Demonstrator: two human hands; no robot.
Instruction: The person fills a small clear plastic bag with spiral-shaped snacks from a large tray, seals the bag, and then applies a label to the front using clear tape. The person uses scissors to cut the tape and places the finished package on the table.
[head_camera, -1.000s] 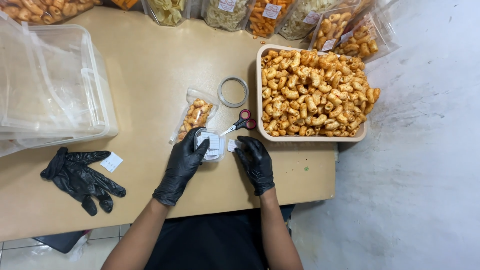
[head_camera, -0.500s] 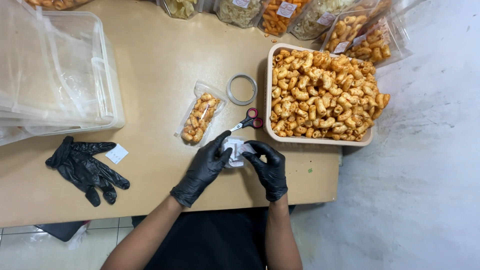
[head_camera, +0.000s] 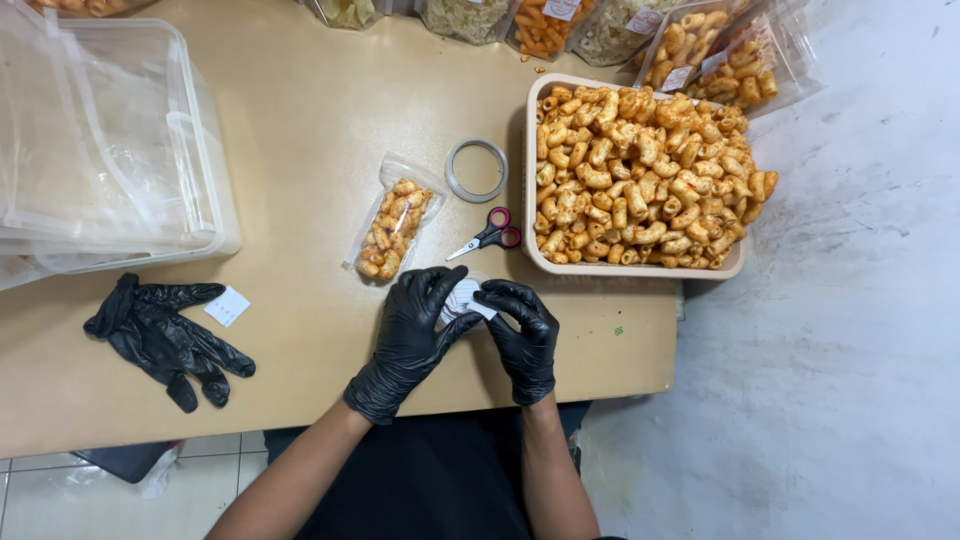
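You've a tray of orange snacks (head_camera: 640, 170) at the tabletop's right edge, red-handled scissors (head_camera: 488, 234) and a tape ring (head_camera: 476, 169) beside it, and spare black gloves (head_camera: 160, 335) near the front-left corner.

A small snack-packing workshop: a beige plastic tray heaped with orange curled snacks (head_camera: 640, 170) beside filled clear bags (head_camera: 700, 50).

Both gloved hands, left (head_camera: 408, 340) and right (head_camera: 520, 335), pinch a small white sticker sheet (head_camera: 463, 297) above the tabletop's (head_camera: 300, 110) near edge. Just beyond lie scissors (head_camera: 487, 233), a snack bag (head_camera: 392, 228) and a tape ring (head_camera: 476, 169); the snack tray (head_camera: 534, 255) sits at the right edge.
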